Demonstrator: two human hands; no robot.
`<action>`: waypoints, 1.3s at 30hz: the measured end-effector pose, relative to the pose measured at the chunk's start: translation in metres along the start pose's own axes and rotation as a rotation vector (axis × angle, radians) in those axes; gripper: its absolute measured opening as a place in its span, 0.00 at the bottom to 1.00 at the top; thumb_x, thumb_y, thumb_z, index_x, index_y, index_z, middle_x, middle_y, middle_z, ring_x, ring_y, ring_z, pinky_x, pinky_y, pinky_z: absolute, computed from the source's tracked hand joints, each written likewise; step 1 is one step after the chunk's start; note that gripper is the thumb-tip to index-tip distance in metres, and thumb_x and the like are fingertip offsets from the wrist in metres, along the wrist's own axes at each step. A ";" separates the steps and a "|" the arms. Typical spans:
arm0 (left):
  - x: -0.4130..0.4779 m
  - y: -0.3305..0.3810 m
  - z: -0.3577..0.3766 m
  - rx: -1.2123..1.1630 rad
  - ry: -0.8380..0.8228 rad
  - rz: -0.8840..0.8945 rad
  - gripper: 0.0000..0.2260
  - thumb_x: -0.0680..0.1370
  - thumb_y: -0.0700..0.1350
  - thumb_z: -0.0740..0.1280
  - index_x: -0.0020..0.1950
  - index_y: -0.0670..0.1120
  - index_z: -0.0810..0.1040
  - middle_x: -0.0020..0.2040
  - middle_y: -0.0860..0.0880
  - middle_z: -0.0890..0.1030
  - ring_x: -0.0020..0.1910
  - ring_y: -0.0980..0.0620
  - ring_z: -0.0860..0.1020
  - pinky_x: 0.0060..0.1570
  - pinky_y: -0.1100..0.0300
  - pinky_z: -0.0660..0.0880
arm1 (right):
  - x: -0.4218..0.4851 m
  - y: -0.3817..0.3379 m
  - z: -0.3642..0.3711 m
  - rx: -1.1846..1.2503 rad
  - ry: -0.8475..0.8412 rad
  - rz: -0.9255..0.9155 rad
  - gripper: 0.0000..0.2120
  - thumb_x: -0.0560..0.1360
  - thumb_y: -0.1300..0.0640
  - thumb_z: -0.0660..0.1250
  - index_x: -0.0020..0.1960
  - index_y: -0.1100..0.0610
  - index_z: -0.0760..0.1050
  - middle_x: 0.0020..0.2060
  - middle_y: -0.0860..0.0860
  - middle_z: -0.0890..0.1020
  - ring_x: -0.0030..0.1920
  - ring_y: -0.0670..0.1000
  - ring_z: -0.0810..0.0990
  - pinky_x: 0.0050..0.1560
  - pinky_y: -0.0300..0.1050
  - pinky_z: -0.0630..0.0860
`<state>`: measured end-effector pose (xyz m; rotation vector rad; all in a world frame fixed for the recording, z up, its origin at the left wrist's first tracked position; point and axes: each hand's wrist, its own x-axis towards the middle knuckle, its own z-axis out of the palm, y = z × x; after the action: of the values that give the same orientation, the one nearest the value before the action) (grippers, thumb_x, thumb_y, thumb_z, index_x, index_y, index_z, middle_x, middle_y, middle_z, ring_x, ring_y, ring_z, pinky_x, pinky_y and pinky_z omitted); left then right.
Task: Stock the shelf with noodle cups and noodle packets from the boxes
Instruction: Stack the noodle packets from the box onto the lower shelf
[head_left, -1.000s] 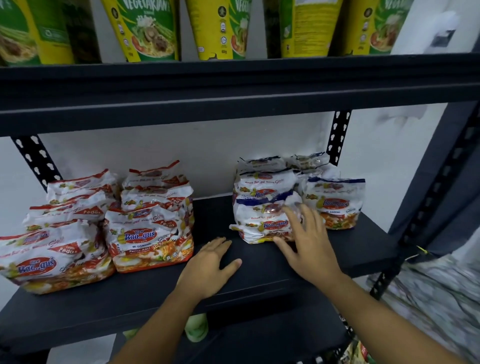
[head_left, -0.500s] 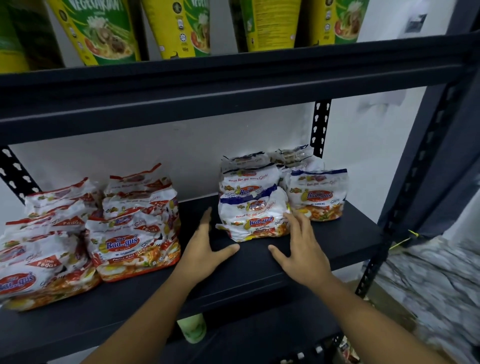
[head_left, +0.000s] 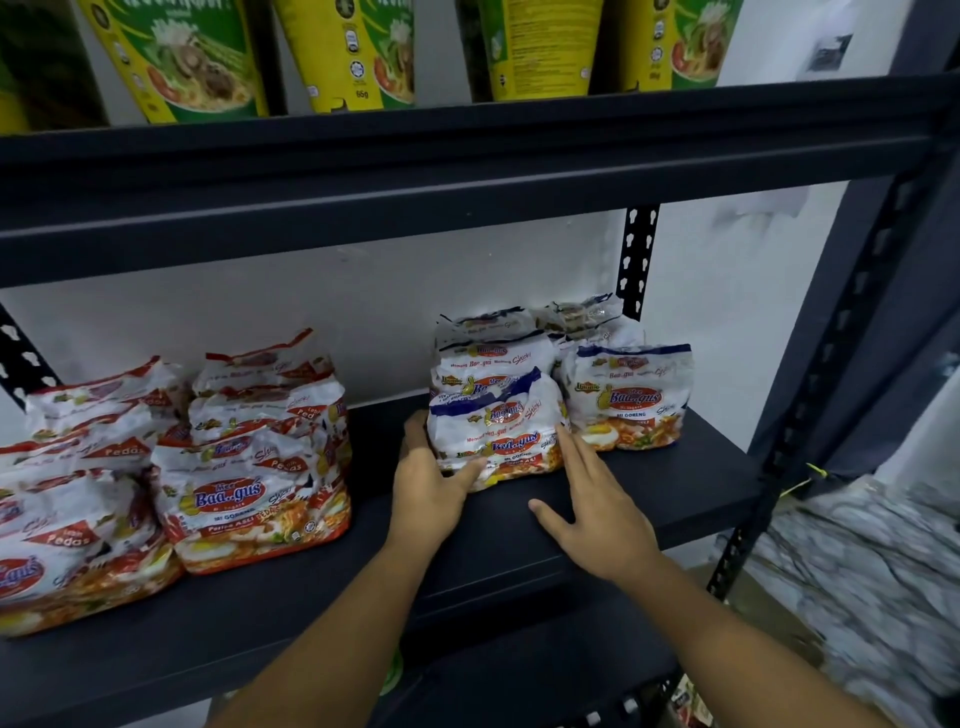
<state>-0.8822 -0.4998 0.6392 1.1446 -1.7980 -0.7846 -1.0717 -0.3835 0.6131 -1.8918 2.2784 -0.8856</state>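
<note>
- Middle shelf (head_left: 675, 483), left to right?
- Red-trimmed packets (head_left: 249, 499) stacked toward its left edge. Left hand (head_left: 426, 483) cupped the left end of the front blue packet (head_left: 498, 431), thumb across its face, fingers behind.
- Long axis?
- Along the shelf's front edge, lying between both hands. Right hand (head_left: 592, 514) flat, fingers spread, tips touching its right end. Other blue packets (head_left: 631, 395) behind and right. Noodle cups (head_left: 192, 57) on the board above; no boxes seen.

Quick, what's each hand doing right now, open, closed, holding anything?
Left hand: grips the left edge of the front blue-trimmed noodle packet, thumb across its front.
Right hand: open, straight fingers touching that packet's right side.
</note>
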 end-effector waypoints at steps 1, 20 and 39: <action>0.001 0.000 0.002 0.009 0.011 0.000 0.40 0.71 0.46 0.81 0.77 0.49 0.61 0.68 0.48 0.76 0.63 0.52 0.76 0.60 0.61 0.74 | 0.000 -0.001 0.001 -0.004 0.007 0.009 0.45 0.79 0.34 0.61 0.82 0.46 0.36 0.82 0.41 0.42 0.81 0.46 0.48 0.77 0.46 0.59; 0.092 0.059 -0.030 0.200 -0.192 0.123 0.29 0.81 0.60 0.66 0.80 0.55 0.62 0.76 0.46 0.69 0.72 0.46 0.70 0.61 0.59 0.66 | 0.003 -0.003 0.001 -0.045 -0.086 0.157 0.51 0.75 0.25 0.57 0.82 0.48 0.32 0.83 0.48 0.49 0.82 0.55 0.51 0.80 0.51 0.55; 0.203 0.049 0.004 0.249 -0.171 -0.125 0.15 0.75 0.50 0.77 0.54 0.41 0.82 0.51 0.43 0.84 0.47 0.47 0.81 0.47 0.56 0.78 | 0.004 0.003 0.010 -0.056 -0.025 0.106 0.50 0.74 0.25 0.55 0.81 0.45 0.30 0.82 0.44 0.49 0.81 0.51 0.54 0.78 0.51 0.61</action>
<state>-0.9513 -0.6673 0.7426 1.3985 -2.0249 -0.7652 -1.0717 -0.3907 0.6045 -1.7735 2.3875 -0.7889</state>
